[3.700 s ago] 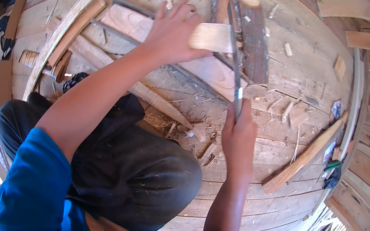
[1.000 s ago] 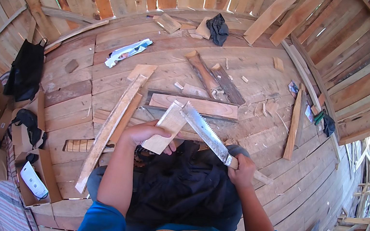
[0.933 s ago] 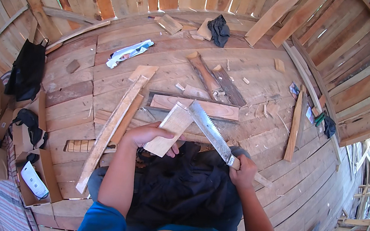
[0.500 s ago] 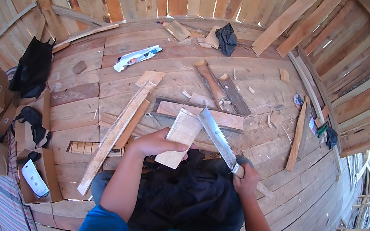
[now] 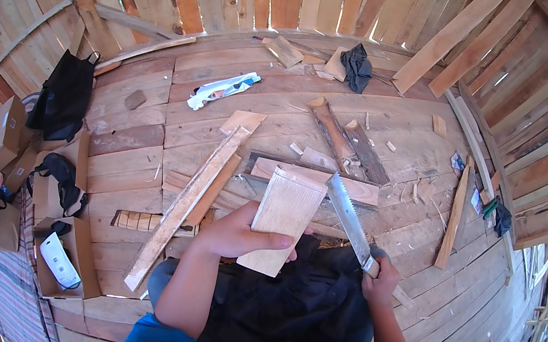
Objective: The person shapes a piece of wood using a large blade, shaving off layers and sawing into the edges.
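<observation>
My left hand (image 5: pixel 238 232) grips a short pale wooden board (image 5: pixel 283 215), held upright over my lap. My right hand (image 5: pixel 382 283) is closed on the handle of a long flat blade (image 5: pixel 350 216) with a toothed edge, which points up and to the left, its tip close beside the board's upper right corner. Dark trousers (image 5: pixel 299 302) cover my knees below both hands. Just beyond the board, planks and offcuts (image 5: pixel 320 179) lie on the wooden floor.
A long pale plank (image 5: pixel 188 207) lies diagonally at left. Dark wood pieces (image 5: pixel 341 139), chips and a thin strip (image 5: pixel 453 215) are scattered at right. Cardboard boxes (image 5: pixel 5 133), black bags (image 5: pixel 65 96) and a white bottle (image 5: pixel 59 262) sit at far left. A dark cloth (image 5: pixel 358 65) lies by the slatted wall.
The view has pulled up from close over the floor to a wider look. The board has come up higher in my left hand, and the blade stays beside it.
</observation>
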The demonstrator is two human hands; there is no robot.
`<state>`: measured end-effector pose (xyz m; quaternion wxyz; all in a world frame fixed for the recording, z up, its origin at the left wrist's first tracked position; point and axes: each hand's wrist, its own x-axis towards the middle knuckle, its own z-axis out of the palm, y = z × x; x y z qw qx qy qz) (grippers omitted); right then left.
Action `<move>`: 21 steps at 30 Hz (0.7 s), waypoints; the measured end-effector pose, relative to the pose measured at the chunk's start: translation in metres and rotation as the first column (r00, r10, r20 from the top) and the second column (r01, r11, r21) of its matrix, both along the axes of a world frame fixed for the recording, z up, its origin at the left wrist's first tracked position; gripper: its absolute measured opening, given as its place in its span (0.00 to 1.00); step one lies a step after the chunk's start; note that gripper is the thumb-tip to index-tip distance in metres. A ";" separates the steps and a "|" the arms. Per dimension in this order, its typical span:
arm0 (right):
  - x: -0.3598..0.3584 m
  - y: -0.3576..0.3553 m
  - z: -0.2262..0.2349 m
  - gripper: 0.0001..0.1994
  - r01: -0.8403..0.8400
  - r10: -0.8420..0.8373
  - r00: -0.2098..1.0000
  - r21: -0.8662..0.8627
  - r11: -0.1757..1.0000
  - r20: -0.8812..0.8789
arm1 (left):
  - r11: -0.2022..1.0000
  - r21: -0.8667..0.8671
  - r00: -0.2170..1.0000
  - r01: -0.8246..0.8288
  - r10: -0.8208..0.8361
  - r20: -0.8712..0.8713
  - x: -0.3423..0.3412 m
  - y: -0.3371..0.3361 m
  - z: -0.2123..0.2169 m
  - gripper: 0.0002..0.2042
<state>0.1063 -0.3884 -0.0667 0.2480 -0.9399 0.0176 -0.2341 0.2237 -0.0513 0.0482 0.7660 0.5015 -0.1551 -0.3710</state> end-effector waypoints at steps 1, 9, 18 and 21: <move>0.000 -0.001 -0.001 0.08 0.001 -0.001 1.000 0.002 1.000 0.002 | 1.000 -0.023 1.000 -0.006 0.006 -0.007 -0.002 0.002 0.004 0.25; 0.004 0.002 0.001 0.06 -0.040 0.041 0.999 -0.048 0.998 0.006 | 0.994 -0.096 0.999 -0.047 0.049 0.013 -0.009 0.011 0.011 0.18; 0.005 0.003 0.000 0.08 -0.020 0.021 1.000 -0.063 0.998 0.006 | 0.986 -0.157 0.999 -0.053 0.053 -0.003 -0.011 0.012 0.007 0.20; 0.007 0.005 0.002 0.08 -0.014 0.015 1.000 -0.063 0.998 0.004 | 0.985 -0.163 0.998 -0.055 0.055 -0.007 -0.009 0.013 0.007 0.21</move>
